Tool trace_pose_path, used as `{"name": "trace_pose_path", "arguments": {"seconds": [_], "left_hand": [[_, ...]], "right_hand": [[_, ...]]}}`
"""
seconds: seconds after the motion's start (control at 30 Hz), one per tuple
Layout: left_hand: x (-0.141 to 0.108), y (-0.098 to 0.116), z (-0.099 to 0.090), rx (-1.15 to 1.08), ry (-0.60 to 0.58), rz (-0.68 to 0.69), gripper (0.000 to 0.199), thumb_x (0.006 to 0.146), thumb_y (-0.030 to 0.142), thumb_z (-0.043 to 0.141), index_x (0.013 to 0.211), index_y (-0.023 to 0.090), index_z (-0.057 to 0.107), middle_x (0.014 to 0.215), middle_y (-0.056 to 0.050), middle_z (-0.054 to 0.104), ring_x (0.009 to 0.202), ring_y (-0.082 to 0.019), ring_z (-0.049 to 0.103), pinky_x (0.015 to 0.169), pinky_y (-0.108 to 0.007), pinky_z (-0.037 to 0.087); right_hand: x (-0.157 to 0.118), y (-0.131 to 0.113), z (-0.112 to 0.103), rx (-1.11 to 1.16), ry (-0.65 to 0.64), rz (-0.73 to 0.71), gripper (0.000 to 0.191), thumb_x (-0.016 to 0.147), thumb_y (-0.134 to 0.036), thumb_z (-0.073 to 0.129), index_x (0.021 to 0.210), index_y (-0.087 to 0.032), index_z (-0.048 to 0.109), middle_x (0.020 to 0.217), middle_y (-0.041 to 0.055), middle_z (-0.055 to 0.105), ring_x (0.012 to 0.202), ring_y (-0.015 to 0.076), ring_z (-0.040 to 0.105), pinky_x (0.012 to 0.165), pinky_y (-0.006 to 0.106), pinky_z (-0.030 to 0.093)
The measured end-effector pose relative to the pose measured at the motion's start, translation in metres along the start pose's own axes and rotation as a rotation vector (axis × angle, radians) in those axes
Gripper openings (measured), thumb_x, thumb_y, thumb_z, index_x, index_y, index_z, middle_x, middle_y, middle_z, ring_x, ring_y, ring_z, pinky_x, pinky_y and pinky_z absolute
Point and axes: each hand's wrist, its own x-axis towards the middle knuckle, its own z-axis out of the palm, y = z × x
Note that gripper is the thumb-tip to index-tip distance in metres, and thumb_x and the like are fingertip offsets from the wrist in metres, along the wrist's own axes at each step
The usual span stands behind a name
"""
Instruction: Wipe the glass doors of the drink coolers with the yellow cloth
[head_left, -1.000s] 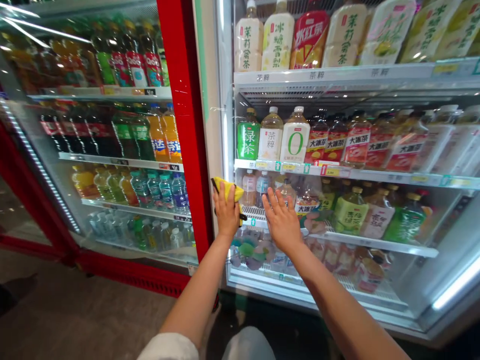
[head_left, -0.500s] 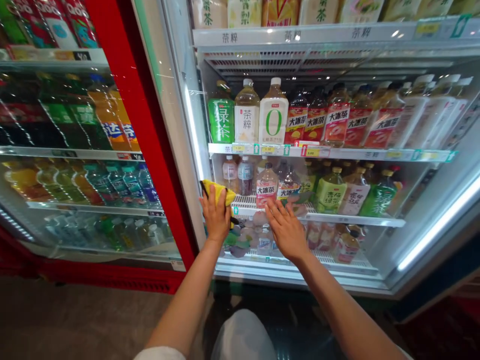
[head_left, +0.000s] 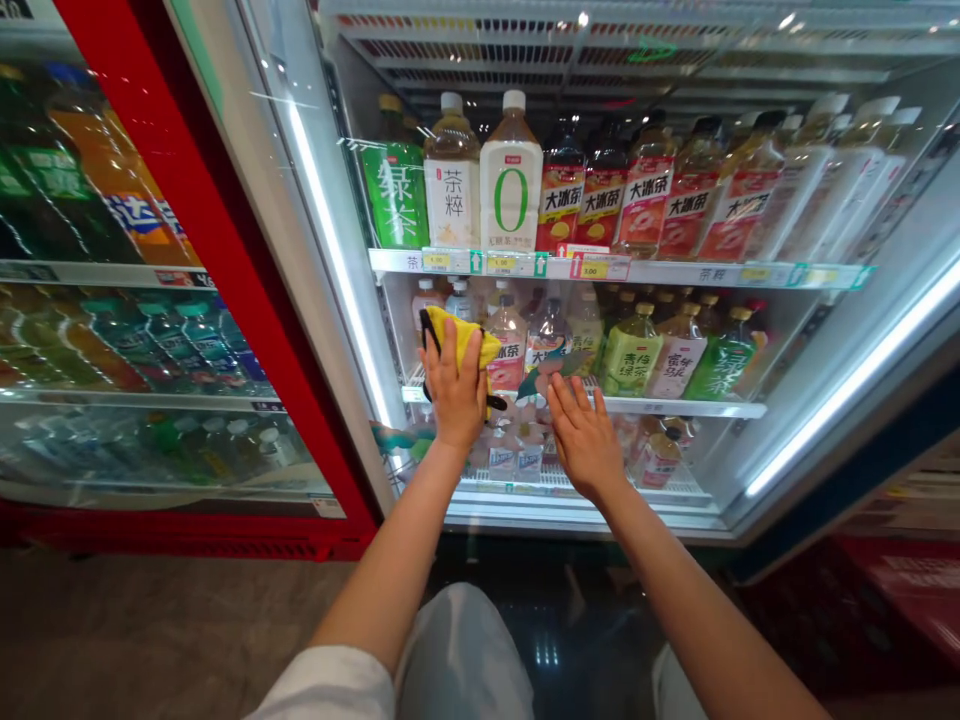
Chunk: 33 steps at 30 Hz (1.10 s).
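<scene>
A red door frame (head_left: pixel 187 210) is standing on the left. The left hand (head_left: pixel 457 400) is lying over a yellow cloth (head_left: pixel 489 348), its fingers a bit spread, seemingly so they are pushing it onto the glass door (head_left: pixel 795 335). Bottles (head_left: pixel 512 190) are standing inside with labels facing out, likely for easy reading. The right hand (head_left: pixel 589 440) is seemingly leaning on the glass, maybe for balance, its fingers nearly straight with small gaps.

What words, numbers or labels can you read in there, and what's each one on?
"绿茶", green-labelled bottle
"茶粹", white-labelled bottle
"0", tall bottle
"大冰茶", red-labelled bottles
"达", orange bottle
"3.00", price tag
Other text: too small, blurred or partly hidden to read surely.
</scene>
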Motion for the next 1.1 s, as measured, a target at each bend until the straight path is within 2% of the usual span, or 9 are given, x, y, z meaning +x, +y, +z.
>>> {"name": "trace_pose_path", "arguments": {"seconds": [0.17, 0.27, 0.4, 0.53, 0.63, 0.73, 0.87, 1.0, 1.1], "left_hand": [[-0.028, 0.023, 0.011, 0.045, 0.047, -0.040, 0.067, 0.101, 0.016, 0.048, 0.162, 0.030, 0.025, 0.173, -0.007, 0.009, 0.160, -0.026, 0.008, 0.129, -0.058, 0.016], [-0.045, 0.050, 0.029, -0.005, -0.068, 0.110, 0.066, 0.097, 0.014, 0.054, 0.158, 0.034, 0.036, 0.172, -0.004, 0.017, 0.160, -0.026, 0.000, 0.129, -0.057, 0.015], [-0.002, 0.068, 0.035, -0.058, -0.197, 0.254, 0.054, 0.099, 0.016, 0.053, 0.150, 0.033, 0.050, 0.165, -0.003, 0.040, 0.160, -0.024, 0.007, 0.130, -0.054, 0.012], [0.034, 0.063, 0.027, -0.031, -0.048, 0.085, 0.053, 0.099, 0.022, 0.053, 0.152, 0.027, 0.048, 0.168, -0.008, 0.032, 0.160, -0.028, 0.011, 0.129, -0.057, 0.012], [0.005, 0.067, 0.036, 0.014, 0.043, -0.013, 0.057, 0.099, 0.020, 0.053, 0.155, 0.024, 0.043, 0.171, -0.012, 0.023, 0.160, -0.029, 0.012, 0.128, -0.057, 0.016], [-0.032, 0.081, 0.052, 0.012, -0.034, 0.115, 0.055, 0.096, 0.018, 0.057, 0.150, 0.027, 0.049, 0.168, -0.011, 0.030, 0.160, -0.029, 0.006, 0.127, -0.058, 0.019], [-0.017, 0.095, 0.061, -0.025, -0.129, 0.214, 0.051, 0.098, 0.015, 0.053, 0.146, 0.032, 0.055, 0.163, -0.006, 0.043, 0.160, -0.026, 0.007, 0.127, -0.056, 0.020], [0.022, 0.095, 0.052, -0.044, -0.048, 0.077, 0.058, 0.100, 0.022, 0.052, 0.156, 0.029, 0.040, 0.171, -0.007, 0.023, 0.160, -0.028, 0.004, 0.129, -0.058, 0.012], [0.006, 0.101, 0.053, -0.020, -0.020, -0.031, 0.065, 0.101, 0.022, 0.051, 0.161, 0.025, 0.029, 0.173, -0.011, 0.009, 0.160, -0.031, 0.003, 0.128, -0.061, 0.010]], "right_hand": [[-0.007, 0.015, -0.004, -0.003, 0.021, 0.037, 0.064, 0.100, -0.016, 0.043, 0.162, -0.015, 0.027, 0.166, 0.0123, 0.033, 0.159, 0.0277, 0.016, 0.126, 0.057, 0.020], [-0.009, 0.023, -0.010, -0.006, 0.036, 0.036, 0.065, 0.101, -0.016, 0.042, 0.163, -0.016, 0.023, 0.167, 0.0124, 0.031, 0.158, 0.0279, 0.018, 0.125, 0.057, 0.023], [-0.009, 0.039, -0.020, 0.005, 0.072, 0.054, 0.072, 0.101, -0.015, 0.041, 0.165, -0.019, 0.009, 0.169, 0.0121, 0.025, 0.159, 0.0271, 0.016, 0.125, 0.057, 0.024], [-0.010, 0.054, -0.023, 0.013, 0.097, 0.090, 0.075, 0.101, -0.015, 0.041, 0.165, -0.021, 0.002, 0.169, 0.0112, 0.024, 0.159, 0.0275, 0.013, 0.126, 0.058, 0.024], [-0.011, 0.060, -0.019, 0.010, 0.087, 0.094, 0.073, 0.102, -0.016, 0.041, 0.165, -0.021, 0.005, 0.169, 0.0109, 0.025, 0.159, 0.0279, 0.014, 0.126, 0.059, 0.023], [-0.011, 0.062, -0.017, 0.004, 0.065, 0.092, 0.070, 0.101, -0.014, 0.040, 0.165, -0.021, 0.013, 0.169, 0.0101, 0.026, 0.158, 0.0284, 0.018, 0.126, 0.059, 0.024], [-0.012, 0.071, -0.021, -0.010, 0.038, 0.058, 0.065, 0.100, -0.012, 0.038, 0.163, -0.019, 0.025, 0.168, 0.0081, 0.029, 0.157, 0.0270, 0.023, 0.126, 0.054, 0.027], [-0.019, 0.082, -0.024, -0.040, 0.048, 0.057, 0.066, 0.100, -0.012, 0.040, 0.163, -0.020, 0.025, 0.166, 0.0073, 0.033, 0.156, 0.0266, 0.026, 0.126, 0.055, 0.026], [-0.024, 0.088, -0.024, -0.059, 0.068, 0.092, 0.066, 0.100, -0.013, 0.041, 0.163, -0.019, 0.024, 0.166, 0.0076, 0.033, 0.156, 0.0275, 0.025, 0.126, 0.057, 0.025]]}}
